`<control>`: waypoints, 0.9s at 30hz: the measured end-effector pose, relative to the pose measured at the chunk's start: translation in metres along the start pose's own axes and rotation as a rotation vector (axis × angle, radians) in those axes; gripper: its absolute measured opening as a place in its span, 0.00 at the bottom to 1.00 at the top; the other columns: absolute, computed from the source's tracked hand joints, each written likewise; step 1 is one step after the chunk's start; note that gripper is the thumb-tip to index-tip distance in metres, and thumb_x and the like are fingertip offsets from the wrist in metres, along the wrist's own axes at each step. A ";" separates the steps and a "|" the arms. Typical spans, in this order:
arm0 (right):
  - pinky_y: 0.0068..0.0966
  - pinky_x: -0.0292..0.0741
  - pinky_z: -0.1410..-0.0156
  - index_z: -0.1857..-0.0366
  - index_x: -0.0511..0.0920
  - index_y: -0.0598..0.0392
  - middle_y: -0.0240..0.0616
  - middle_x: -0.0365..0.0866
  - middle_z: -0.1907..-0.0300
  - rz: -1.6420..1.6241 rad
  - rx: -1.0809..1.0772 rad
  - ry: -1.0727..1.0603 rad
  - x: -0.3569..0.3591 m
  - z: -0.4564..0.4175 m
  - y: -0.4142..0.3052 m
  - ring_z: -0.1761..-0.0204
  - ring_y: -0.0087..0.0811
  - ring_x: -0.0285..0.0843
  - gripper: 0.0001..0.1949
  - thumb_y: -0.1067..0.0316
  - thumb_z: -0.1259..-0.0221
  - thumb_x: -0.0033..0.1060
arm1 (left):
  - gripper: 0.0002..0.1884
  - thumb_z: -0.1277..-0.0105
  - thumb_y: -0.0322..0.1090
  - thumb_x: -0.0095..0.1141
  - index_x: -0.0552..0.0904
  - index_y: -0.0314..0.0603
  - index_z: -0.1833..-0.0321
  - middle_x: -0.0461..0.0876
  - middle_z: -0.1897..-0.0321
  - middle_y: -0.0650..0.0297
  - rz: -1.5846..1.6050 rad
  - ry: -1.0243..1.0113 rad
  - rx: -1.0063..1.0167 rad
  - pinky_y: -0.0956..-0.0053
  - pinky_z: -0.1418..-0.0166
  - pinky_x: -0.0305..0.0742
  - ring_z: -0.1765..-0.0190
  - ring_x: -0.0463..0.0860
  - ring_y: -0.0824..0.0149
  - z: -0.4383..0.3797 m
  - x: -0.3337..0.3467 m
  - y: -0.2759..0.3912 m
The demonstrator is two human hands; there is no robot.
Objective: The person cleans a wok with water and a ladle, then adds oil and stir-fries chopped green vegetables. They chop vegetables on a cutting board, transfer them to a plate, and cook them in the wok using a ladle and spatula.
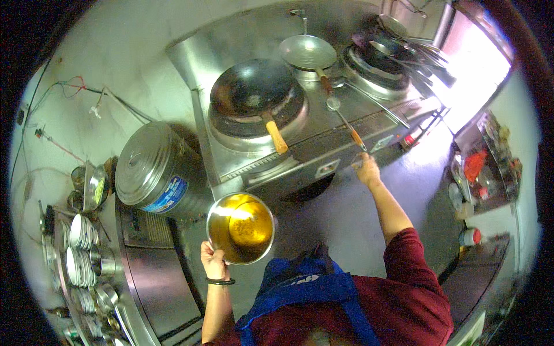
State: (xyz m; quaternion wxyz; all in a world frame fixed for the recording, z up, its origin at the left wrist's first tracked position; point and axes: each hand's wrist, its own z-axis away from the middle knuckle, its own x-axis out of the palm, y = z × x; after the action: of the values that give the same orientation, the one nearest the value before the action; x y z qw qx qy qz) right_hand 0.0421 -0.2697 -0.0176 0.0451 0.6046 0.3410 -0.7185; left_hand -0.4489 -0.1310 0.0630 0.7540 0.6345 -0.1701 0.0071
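Observation:
My left hand (214, 261) grips the rim of a round metal basin (218, 242), its thumb over the edge. Clear yellow liquid that looks like oil (251, 225) lies in the basin, and light glints off it. Over the front edge of the stove, my right hand (368, 171) has its fingers at the end of a small long-handled ladle (346, 121). This ladle has an orange grip section and a small round bowl pointing towards the back. A dark wok (253, 88) with a wooden handle (276, 137) sits tilted on the left burner.
Behind the ladle are a shallow pan (308, 52) and a long metal ladle (376, 103). Stacked cookware (385, 47) covers the right burner. A large lidded metal pot (147, 164) stands left of the stove. Bowls (80, 266) line the left shelf; a cluttered cart (484, 168) is at right.

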 end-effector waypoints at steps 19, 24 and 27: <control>0.31 0.71 0.47 0.35 0.59 0.56 0.53 0.75 0.48 -0.555 -0.058 -0.195 0.021 -0.122 0.074 0.52 0.41 0.76 0.24 0.59 0.32 0.43 | 0.13 0.46 0.17 0.48 0.65 0.48 0.69 0.70 0.77 0.68 0.043 0.491 0.145 0.82 0.83 0.62 0.81 0.68 0.76 -0.214 0.034 -0.036; 0.29 0.73 0.50 0.34 0.59 0.55 0.49 0.77 0.49 -0.507 0.169 -0.436 -0.083 -0.100 0.007 0.54 0.38 0.77 0.23 0.62 0.31 0.43 | 0.13 0.48 0.18 0.49 0.64 0.48 0.69 0.69 0.79 0.68 0.047 0.546 0.180 0.81 0.83 0.62 0.84 0.66 0.75 -0.267 0.040 -0.068; 0.29 0.71 0.44 0.32 0.57 0.53 0.49 0.76 0.46 -0.470 -0.265 -0.318 -0.099 -0.120 -0.021 0.47 0.39 0.76 0.26 0.67 0.34 0.45 | 0.12 0.48 0.19 0.50 0.65 0.48 0.69 0.70 0.79 0.67 0.032 0.579 0.174 0.82 0.83 0.63 0.85 0.66 0.76 -0.285 0.049 -0.081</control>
State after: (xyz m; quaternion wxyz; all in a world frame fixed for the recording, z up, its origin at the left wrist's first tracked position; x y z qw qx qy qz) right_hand 0.1590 -0.2224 0.0758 0.0089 0.3782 0.5507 -0.7441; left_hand -0.3137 0.1169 -0.0404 0.7136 0.6656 0.0430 0.2142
